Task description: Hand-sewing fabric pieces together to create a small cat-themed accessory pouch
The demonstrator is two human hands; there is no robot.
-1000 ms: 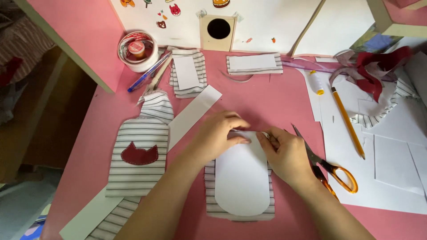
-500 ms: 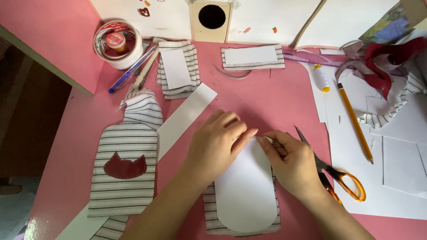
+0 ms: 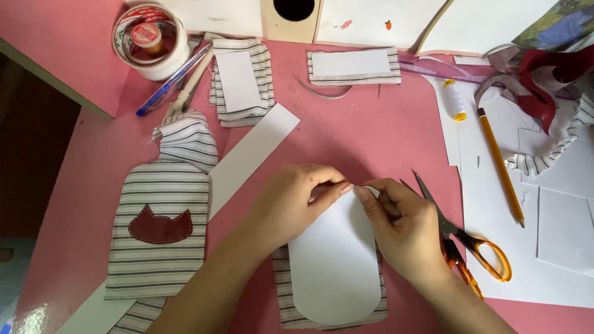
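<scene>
On a pink table (image 3: 346,130), the left hand (image 3: 291,201) and right hand (image 3: 402,226) meet at the top edge of a white card (image 3: 334,266), fingertips pinching striped fabric (image 3: 281,291) folded over it. Scissors (image 3: 461,238) lie just right of the card, touching the right hand. A striped piece with a dark red cat patch (image 3: 159,225) lies left of the card. A tape roll (image 3: 150,40) sits far up-left of the card, a pencil (image 3: 500,166) up-right.

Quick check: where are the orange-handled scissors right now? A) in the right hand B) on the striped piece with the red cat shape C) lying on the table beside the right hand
C: the scissors lie on the table beside the right hand, which pinches fabric instead.
</scene>
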